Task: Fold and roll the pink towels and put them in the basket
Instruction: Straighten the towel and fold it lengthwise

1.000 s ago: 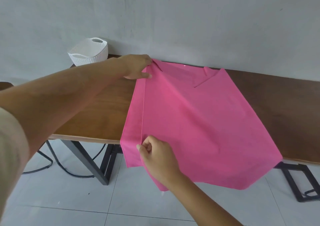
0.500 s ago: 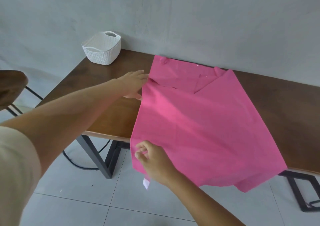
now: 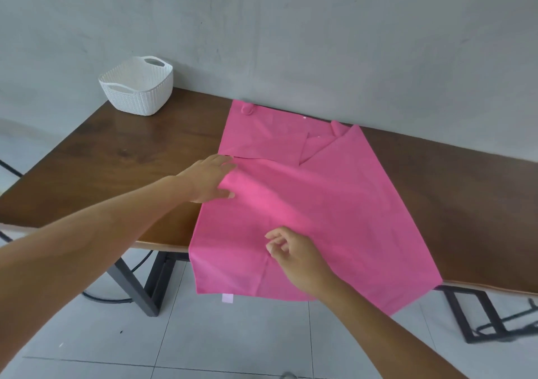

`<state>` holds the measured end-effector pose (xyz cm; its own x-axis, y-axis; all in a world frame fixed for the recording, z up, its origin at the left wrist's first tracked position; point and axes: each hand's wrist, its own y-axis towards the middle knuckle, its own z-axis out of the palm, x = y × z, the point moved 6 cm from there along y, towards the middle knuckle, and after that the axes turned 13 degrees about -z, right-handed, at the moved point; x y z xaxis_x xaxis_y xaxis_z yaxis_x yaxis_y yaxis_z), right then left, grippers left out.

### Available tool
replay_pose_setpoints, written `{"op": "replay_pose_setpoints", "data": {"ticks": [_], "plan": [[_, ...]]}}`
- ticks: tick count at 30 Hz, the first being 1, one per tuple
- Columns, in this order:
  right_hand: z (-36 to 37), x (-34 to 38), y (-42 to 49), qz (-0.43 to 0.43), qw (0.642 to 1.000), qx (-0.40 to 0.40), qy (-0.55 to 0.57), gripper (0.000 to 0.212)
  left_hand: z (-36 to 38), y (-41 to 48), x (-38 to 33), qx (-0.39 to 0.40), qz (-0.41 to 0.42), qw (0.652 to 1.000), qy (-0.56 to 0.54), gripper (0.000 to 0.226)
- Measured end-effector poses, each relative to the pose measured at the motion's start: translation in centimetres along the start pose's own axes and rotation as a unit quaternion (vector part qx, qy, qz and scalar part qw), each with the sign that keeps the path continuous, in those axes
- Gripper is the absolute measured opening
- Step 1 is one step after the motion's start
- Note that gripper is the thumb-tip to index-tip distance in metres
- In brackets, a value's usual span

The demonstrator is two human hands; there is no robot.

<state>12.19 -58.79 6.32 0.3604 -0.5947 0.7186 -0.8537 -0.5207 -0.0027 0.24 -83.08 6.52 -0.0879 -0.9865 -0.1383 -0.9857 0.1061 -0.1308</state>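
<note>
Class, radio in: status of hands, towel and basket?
Left hand flat on pink towel, left edge. Right hand curled over its front, grip unclear. Towel unrolled, overhanging table. Basket apart, far left.

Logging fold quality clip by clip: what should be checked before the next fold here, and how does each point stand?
1. Flat left hand on the pink towel's left edge: ok.
2. Cloth gripped by right hand: cannot tell.
3. Towel smooth: not ok, far corners are turned over.
4. Towel wholly on the table: not ok, near edge hangs off.
5. Upright basket at the table's far left corner: ok.
</note>
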Motion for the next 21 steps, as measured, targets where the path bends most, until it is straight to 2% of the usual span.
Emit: {"op": "replay_pose_setpoints", "data": {"ticks": [6, 14, 21], "plan": [[-5.2, -3.2, 1.6, -0.008, 0.998, -0.004, -0.063, 0.020, 1.4, 2.5, -4.7, -0.010, 0.015, 0.999, -0.035, 0.081], [-10.8, -8.5, 5.8, -0.025, 0.996, -0.022, -0.083, 0.019, 2.0, 7.5, -10.6, -0.003, -0.003, 0.997, -0.075, 0.075], [-15.1, -13.4, 9.3, -0.054, 0.993, -0.034, -0.095, 0.022, 2.3, 11.9, -13.8, -0.006, 0.002, 0.999, -0.035, 0.065]]}}
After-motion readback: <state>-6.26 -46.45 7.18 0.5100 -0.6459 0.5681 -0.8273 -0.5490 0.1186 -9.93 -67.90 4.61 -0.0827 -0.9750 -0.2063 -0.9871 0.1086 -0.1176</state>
